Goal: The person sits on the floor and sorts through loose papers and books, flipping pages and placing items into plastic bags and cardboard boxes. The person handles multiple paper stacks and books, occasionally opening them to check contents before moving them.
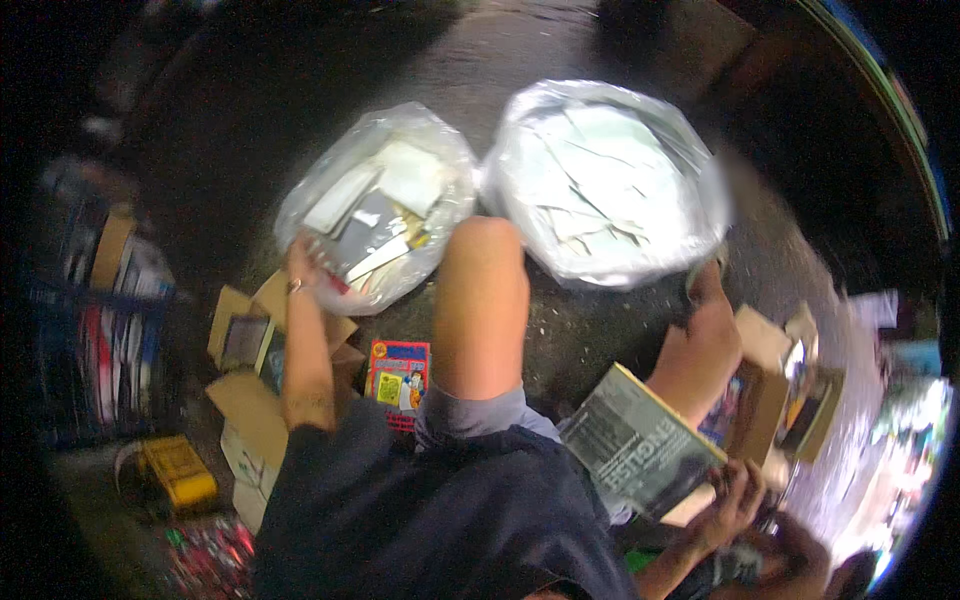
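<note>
My left hand (302, 261) is at the near left rim of a clear plastic bag (452, 264) of books and papers. Its fingers are blurred against the plastic, so their grip cannot be made out. At the lower right my right hand (735, 491) holds a grey paperback book (637, 442) by its corner, the cover tilted and facing up. A second clear plastic bag (517, 217), filled with white paper, stands beside the first. Left of my raised knee lies a red comic-style book (400, 379).
Open cardboard boxes (251, 420) stand by my left arm, and another cardboard box (765, 412) is to the right. A dark crate (56, 292) of upright books and a yellow object (178, 472) are at the left. Part of another person (799, 544) seems visible at the lower right.
</note>
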Action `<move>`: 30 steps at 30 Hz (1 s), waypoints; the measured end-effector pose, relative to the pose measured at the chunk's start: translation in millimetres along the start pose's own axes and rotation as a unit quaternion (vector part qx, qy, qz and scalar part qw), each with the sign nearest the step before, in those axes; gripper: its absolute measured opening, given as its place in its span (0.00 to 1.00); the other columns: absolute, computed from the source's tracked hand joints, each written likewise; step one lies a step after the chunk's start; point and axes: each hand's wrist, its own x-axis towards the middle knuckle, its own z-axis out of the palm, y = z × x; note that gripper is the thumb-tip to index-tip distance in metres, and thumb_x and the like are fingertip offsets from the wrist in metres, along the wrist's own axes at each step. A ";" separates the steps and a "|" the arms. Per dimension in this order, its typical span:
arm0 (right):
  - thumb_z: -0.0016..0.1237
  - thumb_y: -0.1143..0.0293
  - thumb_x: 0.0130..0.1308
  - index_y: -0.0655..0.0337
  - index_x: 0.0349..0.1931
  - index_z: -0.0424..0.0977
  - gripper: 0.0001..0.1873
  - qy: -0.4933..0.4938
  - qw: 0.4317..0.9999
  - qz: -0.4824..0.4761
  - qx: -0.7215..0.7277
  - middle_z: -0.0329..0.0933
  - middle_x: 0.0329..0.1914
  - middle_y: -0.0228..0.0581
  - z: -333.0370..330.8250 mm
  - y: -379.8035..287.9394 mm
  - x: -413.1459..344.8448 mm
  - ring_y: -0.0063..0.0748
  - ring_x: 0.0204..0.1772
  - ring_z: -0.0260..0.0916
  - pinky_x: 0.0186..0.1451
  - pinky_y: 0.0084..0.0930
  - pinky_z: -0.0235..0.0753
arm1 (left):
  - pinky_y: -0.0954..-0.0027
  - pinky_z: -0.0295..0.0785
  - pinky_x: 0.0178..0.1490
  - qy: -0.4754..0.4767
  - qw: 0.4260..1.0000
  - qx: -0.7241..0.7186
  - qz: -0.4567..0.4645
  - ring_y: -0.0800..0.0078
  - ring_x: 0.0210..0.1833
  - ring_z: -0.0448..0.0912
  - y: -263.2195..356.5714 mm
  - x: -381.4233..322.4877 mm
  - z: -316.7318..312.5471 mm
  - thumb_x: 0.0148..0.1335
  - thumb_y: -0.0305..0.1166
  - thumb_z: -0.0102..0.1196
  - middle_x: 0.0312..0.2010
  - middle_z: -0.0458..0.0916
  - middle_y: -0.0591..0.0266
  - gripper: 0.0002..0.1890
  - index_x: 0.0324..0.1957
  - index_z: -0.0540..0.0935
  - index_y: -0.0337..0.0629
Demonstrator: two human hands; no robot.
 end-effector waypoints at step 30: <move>0.61 0.73 0.64 0.59 0.63 0.74 0.25 -0.091 0.919 -0.314 -0.220 0.77 0.58 0.45 65.6 -86.0 -29.4 0.44 0.61 0.74 0.67 0.35 0.71 | 0.46 0.69 0.71 -0.563 0.785 -0.218 -0.142 0.50 0.70 0.71 -67.2 -398.3 171.9 0.73 0.52 0.53 0.70 0.69 0.50 0.36 0.74 0.64 0.39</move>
